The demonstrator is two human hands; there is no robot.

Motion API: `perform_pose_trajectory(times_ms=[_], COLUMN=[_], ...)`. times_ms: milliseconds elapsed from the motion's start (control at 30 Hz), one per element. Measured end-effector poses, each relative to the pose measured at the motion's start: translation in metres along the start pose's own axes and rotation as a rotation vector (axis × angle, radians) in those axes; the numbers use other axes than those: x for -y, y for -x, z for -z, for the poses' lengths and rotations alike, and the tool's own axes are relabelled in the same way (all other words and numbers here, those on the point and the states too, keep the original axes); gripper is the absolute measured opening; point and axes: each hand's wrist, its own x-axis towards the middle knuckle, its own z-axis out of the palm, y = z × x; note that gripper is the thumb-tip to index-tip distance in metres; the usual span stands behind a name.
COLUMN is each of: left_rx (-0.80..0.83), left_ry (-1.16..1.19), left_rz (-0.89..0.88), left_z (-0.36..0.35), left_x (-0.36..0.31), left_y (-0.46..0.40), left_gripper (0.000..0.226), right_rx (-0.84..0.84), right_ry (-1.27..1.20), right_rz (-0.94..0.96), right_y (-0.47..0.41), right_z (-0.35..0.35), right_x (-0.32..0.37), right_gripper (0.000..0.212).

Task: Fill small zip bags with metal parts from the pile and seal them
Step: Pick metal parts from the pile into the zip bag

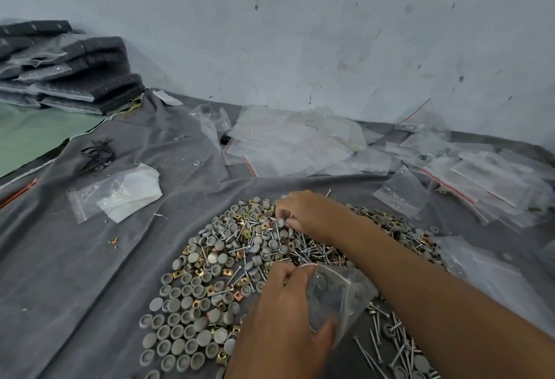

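This looks like a small packing workshop, not a home room. A grey cloth (90,273) is spread out as the work surface, and on it lies a big pile (228,261) of grey caps, nails and brass-coloured clips. Many empty zip bags (288,141) with red strips lie near the wall (300,33), which is pale, stained and scuffed. At the far left, packed dark goods (78,78) in plastic are stacked.
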Motion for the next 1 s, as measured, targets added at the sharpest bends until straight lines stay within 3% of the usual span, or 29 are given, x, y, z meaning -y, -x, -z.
perform_pose_trajectory(times_ms=[400, 700, 800, 867, 933, 1000], left_rx=[0.01, -0.007, -0.046, -0.067, -0.099, -0.15], left_ry=[-0.011, -0.009, 0.019, 0.044, 0.056, 0.067], left_rz=[-0.003, 0.009, 0.002, -0.005, -0.01, -0.039], left_z=[-0.003, -0.003, -0.002, -0.002, -0.002, -0.001], left_x=[0.002, 0.003, 0.004, 0.002, 0.0, -0.002], left_y=[-0.001, 0.0, 0.001, 0.001, 0.001, 0.001], left_gripper=[0.066, 0.064, 0.061, 0.061, 0.061, 0.053], right_rx=[-0.033, -0.054, -0.221, -0.349, -0.361, -0.375], right_ry=[-0.357, -0.281, -0.438, -0.647, -0.807, -0.801], right_rz=[-0.159, -0.188, -0.226, -0.165, -0.044, 0.062], right_y=[0.014, 0.018, 0.039, 0.068, 0.106, 0.139], right_z=[0.006, 0.022, 0.048, 0.069, 0.082, 0.085], right_x=[-0.016, -0.011, 0.006, 0.026, 0.052, 0.08], right_gripper=[0.004, 0.006, 0.01, 0.014, 0.018, 0.019])
